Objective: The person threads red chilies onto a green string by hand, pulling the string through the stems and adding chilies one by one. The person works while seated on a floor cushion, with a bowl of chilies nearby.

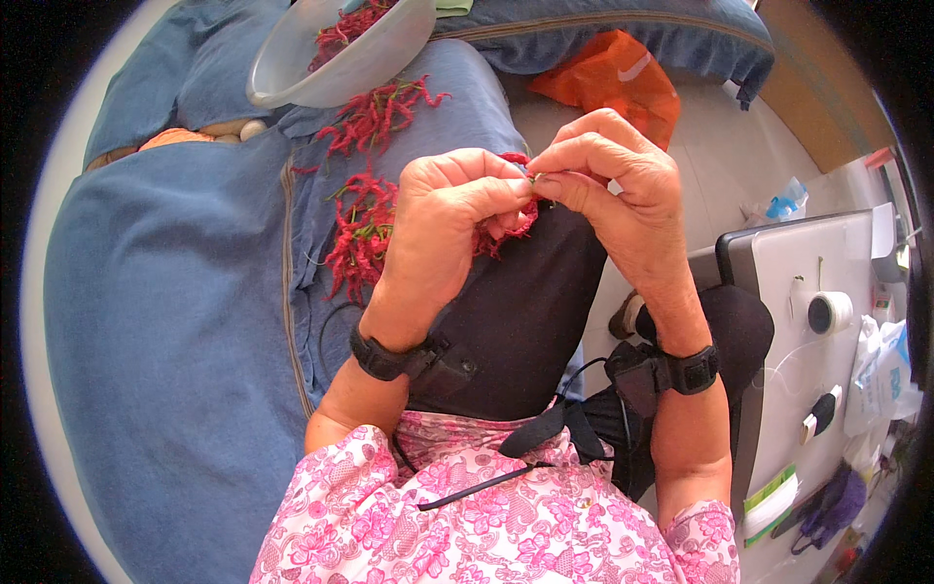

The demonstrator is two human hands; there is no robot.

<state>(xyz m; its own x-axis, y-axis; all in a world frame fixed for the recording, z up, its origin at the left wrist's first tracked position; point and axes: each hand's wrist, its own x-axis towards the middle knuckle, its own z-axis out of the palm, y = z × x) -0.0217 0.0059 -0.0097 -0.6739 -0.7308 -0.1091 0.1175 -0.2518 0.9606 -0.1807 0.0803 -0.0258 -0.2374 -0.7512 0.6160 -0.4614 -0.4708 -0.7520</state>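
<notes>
My left hand (441,208) and my right hand (620,171) meet fingertip to fingertip above my black-trousered leg (533,314). Between them both pinch a small greenish stem end (538,177). A bunch of thin, wrinkled red chili peppers (527,223) shows beneath and behind my left fingers, partly hidden by them. Left of my left wrist lies a pile of similar peppers with green stems (361,244) on the blue sofa cover (182,292). Farther off, another loose cluster (387,113) rests on the fabric. Whether thread runs through the held bunch is too small to tell.
A translucent plastic basin (350,80) holding more red peppers tilts at the top. An orange bag (620,80) lies on the tiled floor. To the right, a table (795,365) bears a white thread spool (830,312), a black-wound thread card (823,414) and plastic bags (886,372).
</notes>
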